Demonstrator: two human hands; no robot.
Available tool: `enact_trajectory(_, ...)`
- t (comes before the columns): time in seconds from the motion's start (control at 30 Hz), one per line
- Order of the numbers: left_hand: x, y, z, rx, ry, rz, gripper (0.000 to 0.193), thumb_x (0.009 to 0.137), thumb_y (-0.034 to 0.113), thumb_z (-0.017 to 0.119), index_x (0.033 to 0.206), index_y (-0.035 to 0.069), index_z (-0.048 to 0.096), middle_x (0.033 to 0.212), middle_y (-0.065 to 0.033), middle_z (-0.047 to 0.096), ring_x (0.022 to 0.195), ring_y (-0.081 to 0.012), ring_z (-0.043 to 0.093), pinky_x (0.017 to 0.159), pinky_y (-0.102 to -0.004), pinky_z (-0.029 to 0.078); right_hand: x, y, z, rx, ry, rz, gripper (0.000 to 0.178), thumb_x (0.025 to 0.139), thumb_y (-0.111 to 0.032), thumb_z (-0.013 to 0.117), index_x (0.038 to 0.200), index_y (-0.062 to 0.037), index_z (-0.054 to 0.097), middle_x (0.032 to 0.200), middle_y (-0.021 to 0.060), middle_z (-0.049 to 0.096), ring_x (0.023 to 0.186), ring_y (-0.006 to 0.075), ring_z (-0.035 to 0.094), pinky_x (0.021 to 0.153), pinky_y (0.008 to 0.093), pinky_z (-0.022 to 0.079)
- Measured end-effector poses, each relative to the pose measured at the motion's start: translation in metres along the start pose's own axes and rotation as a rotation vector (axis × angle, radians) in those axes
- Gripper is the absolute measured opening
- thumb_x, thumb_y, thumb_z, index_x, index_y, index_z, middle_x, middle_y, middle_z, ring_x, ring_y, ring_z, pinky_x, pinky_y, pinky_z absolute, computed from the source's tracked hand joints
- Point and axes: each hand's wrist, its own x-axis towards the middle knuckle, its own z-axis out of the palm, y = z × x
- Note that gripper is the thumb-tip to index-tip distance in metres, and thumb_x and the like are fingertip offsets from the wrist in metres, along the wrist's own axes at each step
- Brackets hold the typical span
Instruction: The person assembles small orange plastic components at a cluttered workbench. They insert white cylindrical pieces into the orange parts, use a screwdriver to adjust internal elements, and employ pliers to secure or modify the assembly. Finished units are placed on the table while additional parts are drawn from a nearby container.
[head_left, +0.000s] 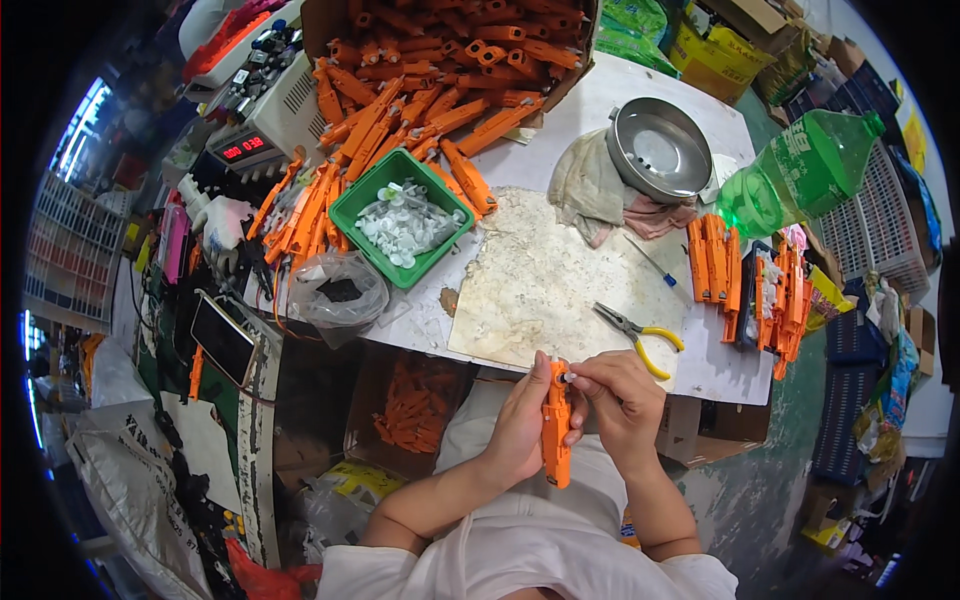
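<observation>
My left hand [516,432] is wrapped around a long orange plastic casing [556,445], held roughly upright over my lap at the table's near edge. My right hand [624,402] is at the casing's upper end, thumb and fingertips pinched around a small part too tiny to name. A dark round spot shows on the casing beside those fingertips. Just beyond my right hand lie pliers [640,335] with yellow handles, their jaws toward the upper left. A thin screwdriver [655,262] with a blue end rests farther back.
A green bin [345,212] of small clear plastic pieces stands left, before a heap of orange casings [400,120] spilling from a cardboard box [594,40]. A metal bowl [690,150] sits on a cloth [585,185]. Rightward are a green bottle [800,170] and lined-up casings [714,262].
</observation>
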Motion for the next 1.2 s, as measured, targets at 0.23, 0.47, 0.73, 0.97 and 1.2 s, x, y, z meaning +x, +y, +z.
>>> enact_trajectory(0.23, 0.002, -0.002, 0.001, 0.032, 0.007, -0.004, 0.048, 0.097, 0.05, 0.024, 0.092, 0.009, 0.048, 0.064, -0.0084, 0.049, 0.05, -0.0147, 0.046, 0.044, -0.0249, 0.04, 0.001, 0.0, 0.0, -0.082, 0.012, -0.075, 0.018, 0.068, 0.003, 0.069, 0.086, -0.002, 0.068, 0.079, 0.0078, 0.062, 0.076, 0.0217, 0.058, 0.064, 0.0295, 0.047)
enact_trajectory(0.47, 0.001, 0.0, 0.004, 0.08, 0.015, -0.031, 0.045, 0.097, 0.05, 0.026, 0.096, 0.01, 0.048, 0.07, -0.0056, 0.049, 0.054, -0.0128, 0.048, 0.043, -0.0251, 0.04, -0.001, 0.006, 0.0, -0.277, 0.013, -0.291, 0.026, 0.062, 0.002, 0.069, 0.087, -0.0039, 0.064, 0.083, 0.0067, 0.061, 0.077, 0.0239, 0.057, 0.066, 0.031, 0.047)
enact_trajectory(0.73, -0.003, 0.002, 0.002, 0.231, -0.067, -0.128, 0.038, 0.099, 0.046, 0.024, 0.097, 0.013, 0.041, 0.072, -0.0025, 0.045, 0.053, -0.0096, 0.045, 0.042, -0.0229, 0.039, -0.004, 0.005, -0.005, -0.306, -0.069, -0.322, 0.025, 0.06, 0.001, 0.067, 0.083, -0.0036, 0.059, 0.082, 0.0059, 0.06, 0.078, 0.0235, 0.057, 0.068, 0.0313, 0.047)
enact_trajectory(0.97, 0.004, -0.008, 0.0, 0.222, 0.008, -0.05, 0.038, 0.099, 0.045, 0.022, 0.095, 0.014, 0.044, 0.073, -0.0026, 0.049, 0.052, -0.0102, 0.046, 0.039, -0.0242, 0.039, -0.008, 0.012, 0.005, -0.205, 0.041, -0.21, 0.022, 0.059, 0.004, 0.066, 0.078, -0.0034, 0.058, 0.072, 0.0056, 0.059, 0.07, 0.0222, 0.057, 0.057, 0.0301, 0.046)
enact_trajectory(1.2, 0.009, -0.017, -0.006, 0.411, 0.018, 0.021, 0.034, 0.1, 0.042, 0.023, 0.095, 0.014, 0.042, 0.075, -0.0025, 0.048, 0.05, -0.0102, 0.044, 0.039, -0.0236, 0.038, -0.019, 0.016, 0.007, -0.289, 0.111, -0.257, 0.018, 0.062, 0.007, 0.066, 0.075, -0.0025, 0.06, 0.066, 0.0056, 0.059, 0.065, 0.0224, 0.055, 0.054, 0.0299, 0.046)
